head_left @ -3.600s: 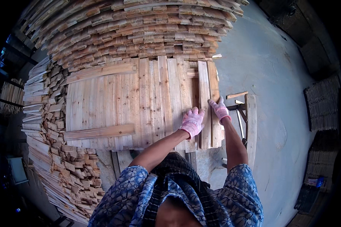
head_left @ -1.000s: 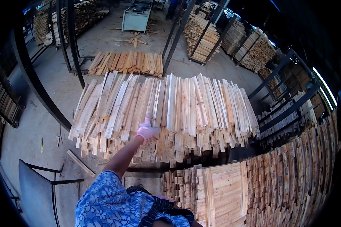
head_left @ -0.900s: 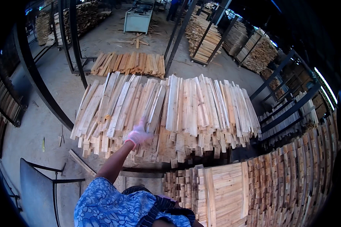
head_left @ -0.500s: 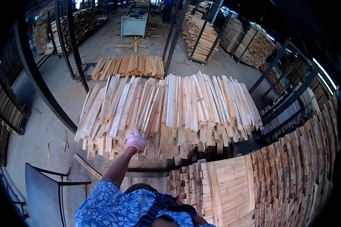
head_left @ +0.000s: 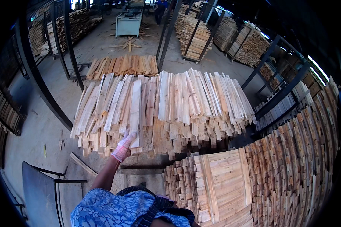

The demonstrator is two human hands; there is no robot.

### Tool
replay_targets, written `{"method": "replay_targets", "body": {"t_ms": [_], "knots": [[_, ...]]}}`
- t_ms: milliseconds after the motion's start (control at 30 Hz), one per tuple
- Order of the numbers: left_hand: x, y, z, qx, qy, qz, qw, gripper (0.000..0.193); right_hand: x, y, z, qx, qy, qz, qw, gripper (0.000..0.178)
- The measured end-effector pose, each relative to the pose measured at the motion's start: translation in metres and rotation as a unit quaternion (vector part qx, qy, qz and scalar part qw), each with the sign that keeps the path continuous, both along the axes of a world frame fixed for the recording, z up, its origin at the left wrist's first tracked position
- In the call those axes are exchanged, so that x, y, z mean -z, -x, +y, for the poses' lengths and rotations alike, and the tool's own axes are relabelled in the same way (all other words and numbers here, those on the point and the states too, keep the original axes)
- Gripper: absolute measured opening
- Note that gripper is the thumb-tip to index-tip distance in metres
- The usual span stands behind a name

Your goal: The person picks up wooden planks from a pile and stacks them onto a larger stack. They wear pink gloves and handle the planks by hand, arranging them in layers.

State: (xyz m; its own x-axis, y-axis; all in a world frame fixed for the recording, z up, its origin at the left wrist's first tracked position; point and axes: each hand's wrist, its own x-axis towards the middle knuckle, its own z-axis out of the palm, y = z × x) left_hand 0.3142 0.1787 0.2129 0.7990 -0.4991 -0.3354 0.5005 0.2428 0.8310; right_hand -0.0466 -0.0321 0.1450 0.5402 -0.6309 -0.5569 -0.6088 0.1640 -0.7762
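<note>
My left hand (head_left: 125, 145), in a white and pink knit glove, is closed on the near end of a pale wooden slat (head_left: 135, 109). The slat's far end points away from me, and it lies over other slats at the front of a wide pile (head_left: 193, 94). Around it the pile's slats lie side by side in uneven layers, with their ends jutting toward me. My right hand does not show; part of my right arm (head_left: 183, 213) is at the lower edge, close to my body.
A tall stack of boards (head_left: 225, 181) stands close on my right. Dark metal posts (head_left: 41, 81) frame the pile. On the left is a grey panel with a metal frame (head_left: 36, 193). Farther off are a low slat pile (head_left: 121, 65), a pale machine (head_left: 128, 25) and a person (head_left: 161, 9).
My left hand has gone from a pointing reach over the pile to a grip on a slat's near end, slightly left and nearer. The slat now lies over its neighbours. The view has shifted slightly.
</note>
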Motion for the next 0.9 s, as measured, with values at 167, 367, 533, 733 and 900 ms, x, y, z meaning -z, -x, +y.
{"method": "replay_targets", "body": {"t_ms": [167,367,533,733,900], "knots": [[0.018,0.034,-0.003,0.074,-0.048,-0.102,0.991,0.109,0.001,0.015,0.001,-0.017,-0.006,-0.006,1.0,0.043],[0.016,0.095,-0.061,0.211,-0.021,-0.169,0.963,0.108,0.002,0.042,-0.002,-0.023,0.001,-0.012,1.0,0.044],[0.036,0.143,-0.135,0.286,-0.008,-0.32,0.903,0.102,-0.002,0.076,-0.003,-0.033,0.011,-0.027,0.999,0.044],[-0.01,0.247,-0.223,0.419,-0.108,-0.377,0.819,0.099,0.002,0.175,0.018,-0.015,0.014,-0.055,0.998,0.045],[0.008,0.316,-0.268,0.45,-0.383,-0.54,0.6,0.098,0.01,0.201,0.056,-0.115,-0.01,-0.084,0.99,0.045]]}}
